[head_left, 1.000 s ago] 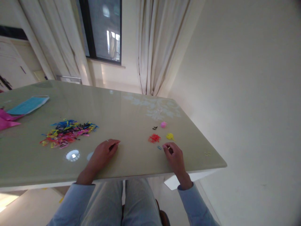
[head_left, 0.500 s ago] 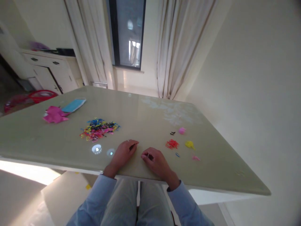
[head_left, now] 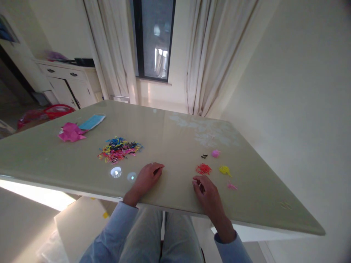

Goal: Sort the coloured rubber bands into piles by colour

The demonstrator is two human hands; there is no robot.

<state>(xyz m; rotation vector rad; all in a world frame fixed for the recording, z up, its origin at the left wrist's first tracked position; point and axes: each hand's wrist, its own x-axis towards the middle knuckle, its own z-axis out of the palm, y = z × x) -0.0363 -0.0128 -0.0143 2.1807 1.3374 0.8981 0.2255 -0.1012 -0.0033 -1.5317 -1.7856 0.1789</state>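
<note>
Red thin loops in a small heap point(head_left: 203, 168) are now neared by the right hand point(head_left: 207, 193), which half a second ago was held close to the left hand point(head_left: 145, 178) by the front edge of the glossy pale-green counter point(head_left: 175, 146). The hands are thus parted, fingers curled; whether anything is pinched cannot be told. The lone blue loop is no longer seen, its spot being covered by the right hand. Toward the right edge, a yellow loop heap point(head_left: 225, 170) and a small pink loop cluster point(head_left: 231, 186) are left undisturbed, as is the mixed multicoloured loop pile point(head_left: 120, 149), left of centre.
</note>
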